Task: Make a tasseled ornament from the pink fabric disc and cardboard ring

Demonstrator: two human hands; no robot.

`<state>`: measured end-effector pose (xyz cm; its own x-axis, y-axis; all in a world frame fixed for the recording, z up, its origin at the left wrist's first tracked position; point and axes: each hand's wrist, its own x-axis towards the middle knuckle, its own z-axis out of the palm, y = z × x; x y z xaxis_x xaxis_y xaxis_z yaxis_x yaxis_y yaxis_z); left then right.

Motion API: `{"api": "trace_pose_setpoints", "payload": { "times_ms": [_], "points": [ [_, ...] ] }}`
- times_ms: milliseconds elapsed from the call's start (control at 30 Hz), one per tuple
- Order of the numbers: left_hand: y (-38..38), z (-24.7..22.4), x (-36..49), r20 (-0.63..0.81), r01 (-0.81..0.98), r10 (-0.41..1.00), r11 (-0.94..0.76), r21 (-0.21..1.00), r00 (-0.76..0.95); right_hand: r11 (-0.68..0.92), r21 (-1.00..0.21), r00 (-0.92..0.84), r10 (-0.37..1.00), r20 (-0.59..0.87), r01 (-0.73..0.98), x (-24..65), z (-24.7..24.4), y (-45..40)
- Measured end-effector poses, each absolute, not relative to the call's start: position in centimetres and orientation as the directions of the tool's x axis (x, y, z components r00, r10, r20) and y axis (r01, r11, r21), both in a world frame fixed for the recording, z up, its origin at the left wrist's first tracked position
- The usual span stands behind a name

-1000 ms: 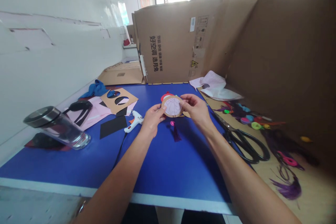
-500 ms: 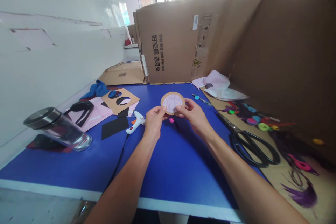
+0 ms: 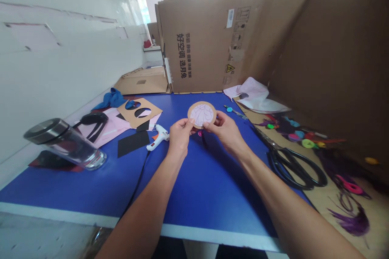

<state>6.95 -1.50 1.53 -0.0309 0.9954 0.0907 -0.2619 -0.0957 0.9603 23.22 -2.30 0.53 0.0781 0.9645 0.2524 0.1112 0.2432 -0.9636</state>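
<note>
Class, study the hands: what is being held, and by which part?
A round cardboard disc, gripped at its lower rim by the left hand and the right hand.

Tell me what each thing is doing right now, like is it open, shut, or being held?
Left hand: gripping the ring's edge
Right hand: gripping the ring's edge
Cardboard ring: held up, lilac paper inside
Hot glue gun: lying on the table, not held
Scissors: closed, lying flat
Glass tumbler: on its side, lid on
</note>
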Motion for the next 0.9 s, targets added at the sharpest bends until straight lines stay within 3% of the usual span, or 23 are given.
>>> {"api": "trace_pose_setpoints", "payload": {
  "times_ms": [500, 700, 900],
  "points": [
    [-1.7, 1.3, 7.2, 0.137, -0.233, 0.989, -0.145, 0.962, -0.051, 0.257, -0.966, 0.072, 0.964, 0.255, -0.015, 22.8, 1.1, -2.6],
    [-1.8, 1.3, 7.3, 0.09, -0.247, 0.996, -0.091, 0.965, -0.018, 0.269, -0.956, 0.12, 0.952, 0.282, 0.115, 23.1, 0.3, -2.2],
    [-1.8, 1.6, 7.2, 0.055, -0.306, 0.998, -0.058, 0.95, -0.017, 0.278, -0.951, 0.144, 0.944, 0.296, 0.132, 23.4, -0.1, -2.0]
  ]
}}
